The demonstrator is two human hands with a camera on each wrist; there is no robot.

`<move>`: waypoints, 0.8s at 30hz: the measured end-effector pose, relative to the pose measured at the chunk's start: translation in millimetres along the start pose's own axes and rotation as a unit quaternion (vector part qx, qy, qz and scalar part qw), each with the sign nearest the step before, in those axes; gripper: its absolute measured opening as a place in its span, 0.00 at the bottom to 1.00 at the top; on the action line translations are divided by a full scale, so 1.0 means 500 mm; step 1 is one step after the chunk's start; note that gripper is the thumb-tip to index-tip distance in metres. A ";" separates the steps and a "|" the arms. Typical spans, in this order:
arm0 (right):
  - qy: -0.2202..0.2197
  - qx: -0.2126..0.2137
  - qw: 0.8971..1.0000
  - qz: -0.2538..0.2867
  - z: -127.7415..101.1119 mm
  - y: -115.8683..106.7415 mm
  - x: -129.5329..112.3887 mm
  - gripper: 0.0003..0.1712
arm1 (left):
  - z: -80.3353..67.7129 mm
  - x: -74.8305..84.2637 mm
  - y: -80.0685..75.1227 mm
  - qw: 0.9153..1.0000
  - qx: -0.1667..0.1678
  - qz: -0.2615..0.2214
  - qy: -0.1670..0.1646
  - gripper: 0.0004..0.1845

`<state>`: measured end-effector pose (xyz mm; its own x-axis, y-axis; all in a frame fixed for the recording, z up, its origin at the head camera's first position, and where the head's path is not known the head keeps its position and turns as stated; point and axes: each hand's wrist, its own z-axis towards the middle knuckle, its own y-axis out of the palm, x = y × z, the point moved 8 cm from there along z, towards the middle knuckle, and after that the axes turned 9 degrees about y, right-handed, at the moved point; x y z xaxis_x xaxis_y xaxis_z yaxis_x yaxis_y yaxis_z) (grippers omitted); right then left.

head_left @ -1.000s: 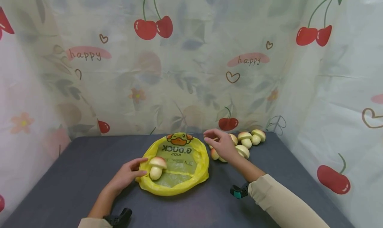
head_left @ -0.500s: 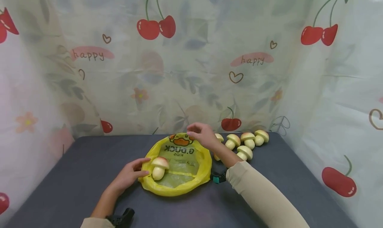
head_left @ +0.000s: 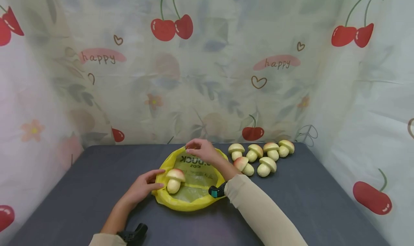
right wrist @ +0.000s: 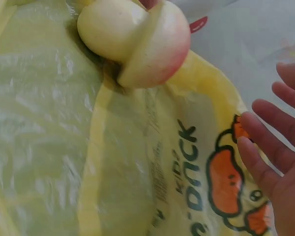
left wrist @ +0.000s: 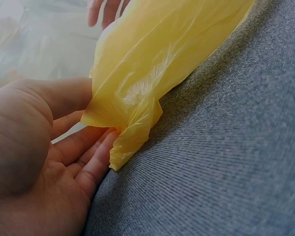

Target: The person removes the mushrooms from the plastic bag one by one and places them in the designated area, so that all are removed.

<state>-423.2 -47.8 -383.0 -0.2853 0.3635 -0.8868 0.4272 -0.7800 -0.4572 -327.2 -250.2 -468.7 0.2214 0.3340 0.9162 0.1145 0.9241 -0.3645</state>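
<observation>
On the table lies a yellow plastic bag (head_left: 181,205) with a duck print, its mouth opened wide toward me. One toy mushroom (head_left: 175,180) with a reddish cap rests inside, near the left rim. My left hand (head_left: 142,186) holds the left edge of the bag; in the left wrist view its thumb (left wrist: 69,96) goes behind the yellow plastic and other fingers touch the twisted corner from below. Over the bag's far rim is my right hand (head_left: 204,151), holding nothing. In the right wrist view its fingers (right wrist: 278,128) are spread loosely beside the duck print.
To the right of the bag, several more toy mushrooms (head_left: 267,166) lie grouped near the table's back edge. Patterned curtains (head_left: 210,77) hang behind and beside the dark table (head_left: 81,188). A black band (head_left: 216,191) sits on the right wrist.
My right hand has moved left from beside the mushroom group to the bag's far rim, uncovering the mushrooms. The left hand has stayed at the bag's left edge.
</observation>
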 end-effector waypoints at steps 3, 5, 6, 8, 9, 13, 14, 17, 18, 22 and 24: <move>0.007 -0.008 1.000 0.023 0.008 0.020 0.011 0.16 | -0.002 0.003 0.001 1.000 -0.001 -0.008 0.003 0.30; 0.009 -0.016 0.999 0.037 0.014 0.033 0.019 0.16 | -0.003 0.008 0.001 1.000 -0.007 -0.016 0.010 0.30; 0.011 -0.018 0.999 0.042 0.017 0.040 0.023 0.16 | -0.003 0.011 0.002 1.000 -0.010 -0.018 0.013 0.30; 0.015 -0.027 0.998 0.049 0.020 0.054 0.029 0.16 | -0.005 0.015 0.002 1.000 -0.014 -0.014 0.018 0.30; 0.015 -0.031 0.998 0.047 0.020 0.061 0.030 0.16 | -0.005 0.015 0.001 1.000 -0.014 -0.014 0.019 0.30; 0.014 -0.050 0.998 0.046 0.016 0.083 0.034 0.17 | -0.002 0.014 0.002 1.000 -0.013 -0.010 0.017 0.30; 0.011 -0.055 0.997 0.047 0.014 0.088 0.035 0.17 | -0.002 0.015 0.002 1.000 -0.013 -0.009 0.017 0.30; 0.009 -0.077 0.995 0.066 0.011 0.103 0.040 0.17 | -0.002 0.015 0.000 1.000 -0.011 -0.013 0.012 0.30; 0.008 -0.086 0.994 0.072 0.010 0.109 0.041 0.17 | -0.002 0.016 0.000 1.000 -0.009 -0.012 0.010 0.30; 0.005 -0.121 0.990 0.073 0.005 0.128 0.050 0.17 | -0.003 0.011 -0.001 1.000 -0.004 -0.008 0.002 0.30; 0.004 -0.139 0.988 0.065 0.003 0.136 0.054 0.17 | -0.003 0.009 -0.001 1.000 -0.002 -0.008 -0.001 0.30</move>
<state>-403.0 -92.0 -437.9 -0.2059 0.2734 -0.9396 0.6796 -0.6509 -0.3383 -324.7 -249.5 -464.4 0.2184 0.3196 0.9221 0.1209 0.9287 -0.3505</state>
